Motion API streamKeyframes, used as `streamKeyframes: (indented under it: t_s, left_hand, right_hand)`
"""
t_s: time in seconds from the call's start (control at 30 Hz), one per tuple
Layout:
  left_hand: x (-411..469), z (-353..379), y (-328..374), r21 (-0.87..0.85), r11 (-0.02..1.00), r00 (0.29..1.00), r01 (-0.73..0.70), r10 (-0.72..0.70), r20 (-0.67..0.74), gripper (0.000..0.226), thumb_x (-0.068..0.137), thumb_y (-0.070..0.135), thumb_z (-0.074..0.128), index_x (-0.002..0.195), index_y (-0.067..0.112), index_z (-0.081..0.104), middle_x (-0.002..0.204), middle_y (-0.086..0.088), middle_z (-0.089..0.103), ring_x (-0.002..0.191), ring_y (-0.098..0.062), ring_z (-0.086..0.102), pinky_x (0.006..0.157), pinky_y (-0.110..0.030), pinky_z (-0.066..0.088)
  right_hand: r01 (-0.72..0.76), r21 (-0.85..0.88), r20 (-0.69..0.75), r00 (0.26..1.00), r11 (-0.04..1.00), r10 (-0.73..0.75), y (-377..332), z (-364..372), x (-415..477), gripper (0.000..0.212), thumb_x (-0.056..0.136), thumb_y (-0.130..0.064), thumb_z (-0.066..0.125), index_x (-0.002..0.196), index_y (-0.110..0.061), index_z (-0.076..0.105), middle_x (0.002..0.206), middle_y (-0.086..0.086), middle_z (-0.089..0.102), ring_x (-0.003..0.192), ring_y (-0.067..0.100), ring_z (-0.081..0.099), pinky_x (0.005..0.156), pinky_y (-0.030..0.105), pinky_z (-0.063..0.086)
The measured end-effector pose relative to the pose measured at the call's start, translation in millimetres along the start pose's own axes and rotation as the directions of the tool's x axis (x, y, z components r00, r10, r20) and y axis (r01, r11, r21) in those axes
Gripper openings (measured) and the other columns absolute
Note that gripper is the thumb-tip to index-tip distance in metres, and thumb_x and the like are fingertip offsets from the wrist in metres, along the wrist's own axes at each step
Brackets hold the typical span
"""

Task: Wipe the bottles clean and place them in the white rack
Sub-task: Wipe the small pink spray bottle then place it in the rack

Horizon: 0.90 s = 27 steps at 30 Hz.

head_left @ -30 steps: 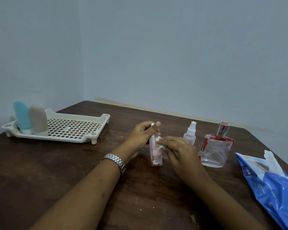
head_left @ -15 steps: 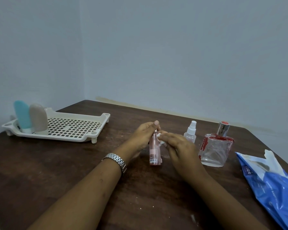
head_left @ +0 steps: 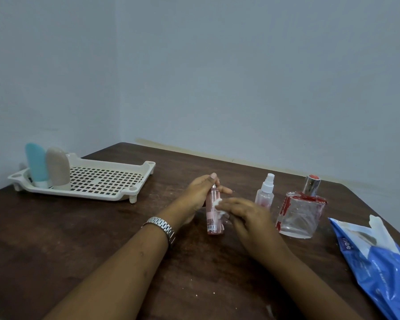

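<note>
Slim pink translucent bottle (head_left: 214, 218) stands nearly upright on the dark wooden table (head_left: 79, 239); the left hand (head_left: 201, 192) grips its upper part, fingers curled round the neck; the right hand (head_left: 243, 211) holds a crumpled white wipe (head_left: 218, 202) against its side; well left of it sits the white perforated plastic rack (head_left: 116, 164), bearing a blue rounded bottle (head_left: 36, 165) and a beige rounded bottle (head_left: 57, 168); near its right stand a small clear spray bottle (head_left: 264, 195) and a square glass perfume bottle (head_left: 300, 213).

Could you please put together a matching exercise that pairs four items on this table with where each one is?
Items:
1. blue bottle
2. pink bottle
3. square perfume bottle
4. wipes pack

Places:
A. lying at the right edge of the table
B. gripped by the left hand
C. standing in the white rack
D. standing on the table, untouched

Pairs: 1-C, 2-B, 3-D, 4-A.
</note>
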State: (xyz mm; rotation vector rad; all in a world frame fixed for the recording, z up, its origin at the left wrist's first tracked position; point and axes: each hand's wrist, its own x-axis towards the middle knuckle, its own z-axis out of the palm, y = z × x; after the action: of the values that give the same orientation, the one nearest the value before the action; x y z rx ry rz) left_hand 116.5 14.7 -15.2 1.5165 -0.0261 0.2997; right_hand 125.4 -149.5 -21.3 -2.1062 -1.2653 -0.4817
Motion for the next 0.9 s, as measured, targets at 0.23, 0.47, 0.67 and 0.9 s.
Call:
streamKeyframes:
  t_s: [0.23,0.47,0.67,0.9]
  left_hand:
    - [1.8,-1.4,-2.9,-0.062,0.998,1.0,0.024,-0.024,-0.001,0.03,0.101,0.037,0.037,0.082,0.018,0.05,0.083,0.001,0.073,0.066,-0.014,0.064,0.063,-0.029,0.049]
    - [5.1,-5.1,-6.3,-0.084,0.996,0.999,0.032,-0.031,0.013,0.029,0.102,0.037,0.036,0.083,0.017,0.048,0.081,0.001,0.073,0.069,-0.017,0.068,0.072,-0.035,0.05]
    - [8.1,-6.8,-9.9,-0.168,0.985,0.999,0.044,-0.044,0.003,0.029,0.101,0.035,0.038,0.082,0.015,0.047,0.075,-0.002,0.072,0.067,-0.018,0.069,0.076,-0.038,0.05]
    - [9.6,-7.0,-11.7,-0.18,0.982,0.998,0.049,-0.053,-0.017,0.028,0.102,0.034,0.037,0.084,0.014,0.046,0.069,-0.001,0.069,0.074,-0.024,0.07,0.082,-0.043,0.051]
  right_hand:
    - [-0.05,0.048,-0.054,0.997,0.998,0.053,-1.2,2.7,2.4,0.031,0.089,-0.004,0.057,0.114,-0.019,0.066,0.118,-0.006,0.063,0.105,-0.003,0.052,0.087,-0.002,0.033]
    - [-0.068,0.098,-0.015,0.997,0.993,0.069,1.6,0.5,-0.8,0.031,0.088,-0.001,0.057,0.108,-0.021,0.069,0.114,-0.016,0.058,0.098,-0.024,0.045,0.086,-0.003,0.033]
    - [-0.028,0.102,-0.011,1.0,0.994,0.029,-5.3,5.2,-4.2,0.03,0.087,-0.002,0.058,0.109,-0.02,0.069,0.112,-0.015,0.06,0.097,-0.023,0.047,0.086,-0.001,0.034]
    - [-0.067,0.101,-0.003,0.998,0.993,0.068,-5.6,3.0,0.5,0.03,0.089,-0.002,0.056,0.109,-0.02,0.069,0.11,-0.02,0.053,0.094,-0.028,0.041,0.084,-0.004,0.032]
